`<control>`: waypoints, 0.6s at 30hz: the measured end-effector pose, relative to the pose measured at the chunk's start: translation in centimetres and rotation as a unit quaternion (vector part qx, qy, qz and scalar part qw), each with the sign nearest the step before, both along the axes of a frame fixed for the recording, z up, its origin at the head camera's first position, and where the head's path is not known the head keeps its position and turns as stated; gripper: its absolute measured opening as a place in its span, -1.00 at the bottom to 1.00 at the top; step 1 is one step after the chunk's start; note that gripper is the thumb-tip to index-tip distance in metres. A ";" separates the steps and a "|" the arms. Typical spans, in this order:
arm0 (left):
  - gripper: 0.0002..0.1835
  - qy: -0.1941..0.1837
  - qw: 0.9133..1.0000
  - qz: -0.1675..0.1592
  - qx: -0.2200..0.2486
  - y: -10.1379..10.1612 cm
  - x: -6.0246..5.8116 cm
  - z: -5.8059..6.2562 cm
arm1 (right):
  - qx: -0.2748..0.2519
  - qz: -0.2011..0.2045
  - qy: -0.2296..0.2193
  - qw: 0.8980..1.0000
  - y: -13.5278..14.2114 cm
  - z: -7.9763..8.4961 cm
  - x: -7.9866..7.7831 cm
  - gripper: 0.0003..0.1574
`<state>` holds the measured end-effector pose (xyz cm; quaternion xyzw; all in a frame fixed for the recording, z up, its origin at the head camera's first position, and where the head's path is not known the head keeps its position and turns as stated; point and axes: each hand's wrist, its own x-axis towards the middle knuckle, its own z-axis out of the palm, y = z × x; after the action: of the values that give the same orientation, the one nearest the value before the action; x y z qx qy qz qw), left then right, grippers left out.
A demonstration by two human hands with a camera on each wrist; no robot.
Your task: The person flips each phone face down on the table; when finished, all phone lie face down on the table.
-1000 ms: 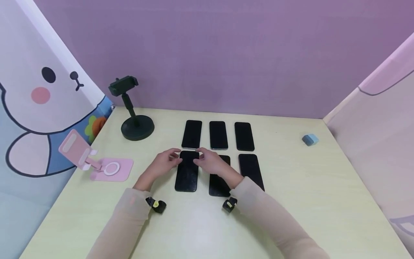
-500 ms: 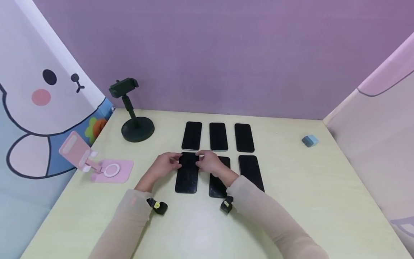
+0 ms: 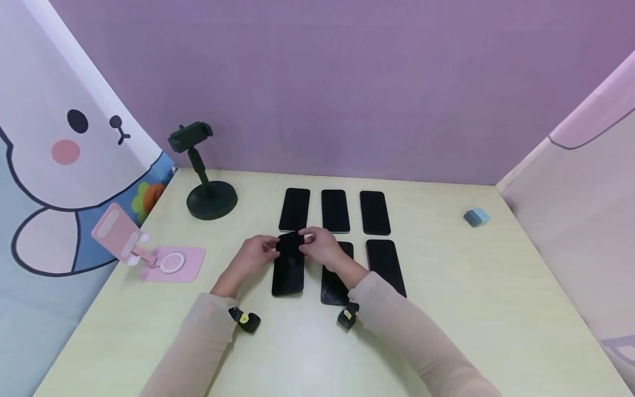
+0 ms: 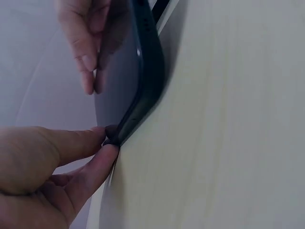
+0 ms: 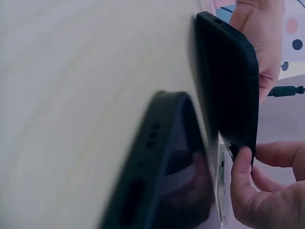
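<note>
A black smartphone [image 3: 288,273] at the left of the front row lies between both hands. My left hand [image 3: 254,255] pinches its left side near the far end; the left wrist view shows thumb and finger meeting at the phone's edge [image 4: 151,71]. The right hand [image 3: 321,248] grips the opposite side near the far corner, thumb and fingertips on it in the right wrist view. That view shows the phone's dark underside [image 5: 231,81] tilted away from the tabletop. The middle front phone [image 3: 334,284] lies under the right wrist, partly hidden.
Another phone [image 3: 386,264] lies at the front row's right. Behind are three more: left [image 3: 295,209], middle [image 3: 335,210] and right [image 3: 375,213]. A black phone stand [image 3: 212,200] and a pink stand [image 3: 193,266] are leftward; a small blue block [image 3: 477,217] is far right.
The held phone has shifted slightly right and its far end has come up, its screen now darker. Both hands still hold its sides; the other phones keep their places.
</note>
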<state>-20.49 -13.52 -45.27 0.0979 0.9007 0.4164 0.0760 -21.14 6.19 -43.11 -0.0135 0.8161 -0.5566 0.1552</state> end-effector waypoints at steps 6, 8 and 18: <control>-0.64 0.010 1.000 0.003 -0.007 0.7 0.3 0.1 | -0.060 0.004 -0.005 0.998 0.2 0.4 0.2 -0.50; -0.64 0.018 1.000 0.004 -0.010 0.9 0.5 0.2 | -0.076 0.001 -0.007 0.997 0.2 0.5 0.2 -0.49; -0.53 0.063 0.998 0.001 -0.014 2.6 1.3 0.9 | -0.142 -0.014 -0.010 0.990 0.3 0.7 0.4 -0.34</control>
<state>-19.18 -10.89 -44.40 0.1219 0.9095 0.3968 0.0197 -20.71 6.46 -42.43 -0.0188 0.7272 -0.6691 0.1523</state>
